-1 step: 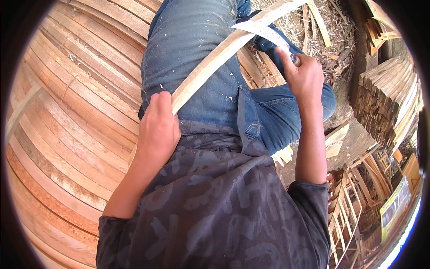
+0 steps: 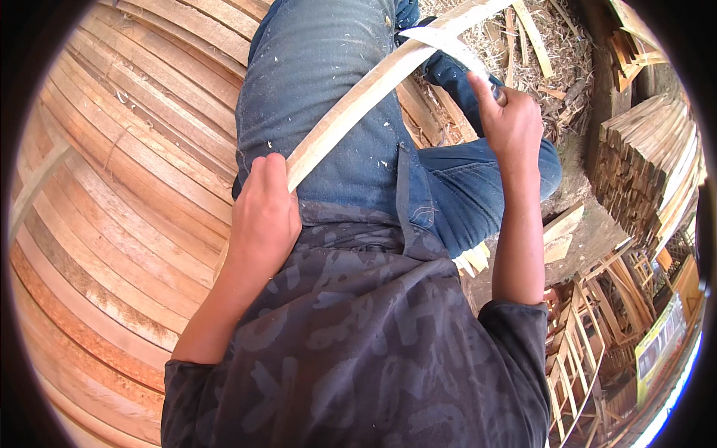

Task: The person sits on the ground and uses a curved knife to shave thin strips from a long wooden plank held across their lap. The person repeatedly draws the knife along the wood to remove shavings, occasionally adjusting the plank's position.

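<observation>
A long pale wooden strip (image 2: 351, 104) slants over my jeans from lower left to upper right. My left hand (image 2: 263, 213) is closed around its near end, by my left hip. My right hand (image 2: 514, 123) grips the handle of a knife with a curved, bright blade (image 2: 448, 46), thumb stretched along the handle. Most of the handle is hidden in that fist. The blade lies across the far part of the strip, its point to the left; the frame does not show how deep the edge sits.
Long planks (image 2: 127, 179) lie side by side on the left. Wood shavings (image 2: 553, 97) and offcuts cover the ground beyond my legs. A stack of cut wooden pieces (image 2: 642, 160) stands at the right. Below it, a slatted wooden frame (image 2: 579, 351) and loose slats lean together.
The knife and my right hand have shifted slightly, with the blade farther along the strip toward its far end. My left hand and the strip have stayed put.
</observation>
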`<state>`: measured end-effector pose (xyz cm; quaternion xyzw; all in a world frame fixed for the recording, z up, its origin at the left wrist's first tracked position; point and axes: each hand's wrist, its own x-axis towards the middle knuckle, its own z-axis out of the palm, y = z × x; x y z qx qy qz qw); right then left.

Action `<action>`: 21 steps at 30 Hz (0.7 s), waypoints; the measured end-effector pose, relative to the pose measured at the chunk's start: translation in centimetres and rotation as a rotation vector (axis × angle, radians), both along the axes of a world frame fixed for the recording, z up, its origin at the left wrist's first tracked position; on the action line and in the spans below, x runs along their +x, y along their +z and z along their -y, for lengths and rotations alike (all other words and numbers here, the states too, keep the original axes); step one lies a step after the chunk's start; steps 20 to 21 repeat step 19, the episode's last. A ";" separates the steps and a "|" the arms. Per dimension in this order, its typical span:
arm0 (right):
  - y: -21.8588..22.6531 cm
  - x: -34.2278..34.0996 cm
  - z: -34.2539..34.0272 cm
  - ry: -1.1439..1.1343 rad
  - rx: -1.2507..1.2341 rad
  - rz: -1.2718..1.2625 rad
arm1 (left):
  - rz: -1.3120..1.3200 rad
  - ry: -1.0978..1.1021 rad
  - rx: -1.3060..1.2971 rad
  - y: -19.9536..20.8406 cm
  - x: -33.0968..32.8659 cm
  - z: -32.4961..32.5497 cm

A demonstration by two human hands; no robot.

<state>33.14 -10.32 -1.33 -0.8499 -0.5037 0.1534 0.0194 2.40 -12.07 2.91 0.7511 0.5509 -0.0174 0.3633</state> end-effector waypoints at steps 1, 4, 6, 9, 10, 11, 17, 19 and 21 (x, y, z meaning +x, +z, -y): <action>0.0 0.9 -0.6 -0.034 -0.068 0.054 | 0.000 -0.004 0.005 0.1 0.0 0.0; -1.5 3.1 -1.0 -0.062 -0.038 0.125 | 0.019 -0.011 0.025 0.0 0.0 -0.1; -1.7 5.6 -1.2 -0.128 -0.047 0.170 | 0.035 -0.004 0.033 0.1 0.2 -0.1; -1.3 7.9 -0.8 -0.201 -0.012 0.149 | 0.043 0.014 0.035 0.1 0.3 0.0; -1.1 8.3 -0.6 -0.230 -0.011 0.142 | 0.041 0.015 0.036 0.0 0.3 0.0; -1.2 8.2 -0.2 -0.218 0.055 0.096 | 0.039 0.014 0.037 0.0 0.3 0.0; 0.3 -0.7 -0.3 -0.031 -0.064 -0.075 | 0.019 -0.026 0.037 -0.4 0.1 -0.1; -1.2 0.9 -1.5 -0.033 0.040 0.022 | -0.002 -0.013 -0.012 -0.2 0.0 -0.1; -1.2 0.9 -1.5 -0.033 0.040 0.022 | -0.002 -0.013 -0.012 -0.2 0.0 -0.1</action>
